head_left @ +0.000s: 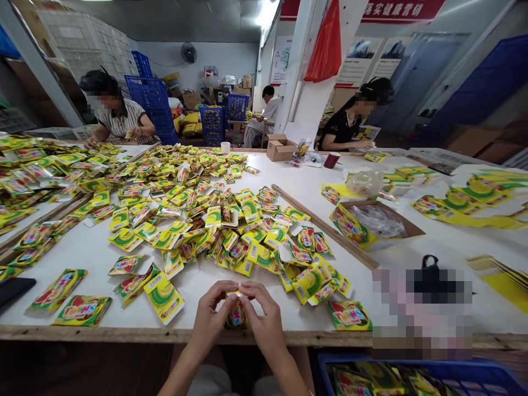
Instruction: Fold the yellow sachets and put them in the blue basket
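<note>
Close to the table's front edge, my left hand [214, 312] and my right hand [261, 314] pinch the upper end of one small printed carton [236, 318] between thumbs and fingers. It stands upright between them, green and yellow with bright lettering; its top is mostly hidden by my fingertips. Beyond my hands spreads a heap of similar yellow cartons [198, 206], some with white flaps sticking out. A single carton [164, 297] lies left of my hands, and another carton [350, 315] lies to the right by the edge.
A wooden strip [325, 225] crosses the white table [289, 322]. On the right stands an open printed box [379, 223] with clear plastic inside. A blue crate [474, 374] holding cartons sits below the edge. Several people work around; one person [124, 115] sits at left.
</note>
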`<state>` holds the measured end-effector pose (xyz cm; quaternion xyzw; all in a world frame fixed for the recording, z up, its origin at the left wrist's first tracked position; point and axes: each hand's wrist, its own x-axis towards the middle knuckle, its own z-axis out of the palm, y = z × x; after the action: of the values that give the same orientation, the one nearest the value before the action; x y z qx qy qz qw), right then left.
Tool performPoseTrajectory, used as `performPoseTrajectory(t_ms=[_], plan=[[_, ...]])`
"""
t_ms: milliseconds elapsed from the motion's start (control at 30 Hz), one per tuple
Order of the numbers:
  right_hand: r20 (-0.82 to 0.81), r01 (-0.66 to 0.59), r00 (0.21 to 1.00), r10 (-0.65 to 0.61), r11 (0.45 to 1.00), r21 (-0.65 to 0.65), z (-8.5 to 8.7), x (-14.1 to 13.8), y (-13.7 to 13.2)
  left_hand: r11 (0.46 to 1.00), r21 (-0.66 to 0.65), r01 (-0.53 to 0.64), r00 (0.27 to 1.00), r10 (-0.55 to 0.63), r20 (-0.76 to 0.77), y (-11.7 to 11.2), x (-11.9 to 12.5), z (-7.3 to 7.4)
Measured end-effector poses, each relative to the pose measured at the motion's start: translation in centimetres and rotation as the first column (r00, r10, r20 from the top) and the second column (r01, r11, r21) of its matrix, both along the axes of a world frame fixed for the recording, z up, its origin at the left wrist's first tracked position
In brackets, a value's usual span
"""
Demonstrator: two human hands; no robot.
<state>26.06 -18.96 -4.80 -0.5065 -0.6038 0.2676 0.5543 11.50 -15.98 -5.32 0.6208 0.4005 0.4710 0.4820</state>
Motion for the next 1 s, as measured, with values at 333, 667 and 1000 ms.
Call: performPoseTrajectory(t_ms=[333, 667, 1000], plan=[[0.007, 0.116, 0.993, -0.116, 0.99, -0.08, 0.7, -0.7, 1.1, 0.989, -0.108, -0.097, 0.994, 0.102, 0.042, 0.0, 0.7, 0.6], [-0.082, 0.001, 0.997, -0.006, 0.998, -0.06, -0.5, -0.2, 0.1, 0.999, 0.0, -0.043, 0.999, 0.043, 0.029, -0.2, -0.3, -0.4], [0.033, 0.184, 0.982, -0.185, 0.982, 0.049, 1.5, 3.1, -3.6, 0.998, -0.032, -0.054, 0.998, 0.054, -0.013, -0.3, 1.3, 1.0]])
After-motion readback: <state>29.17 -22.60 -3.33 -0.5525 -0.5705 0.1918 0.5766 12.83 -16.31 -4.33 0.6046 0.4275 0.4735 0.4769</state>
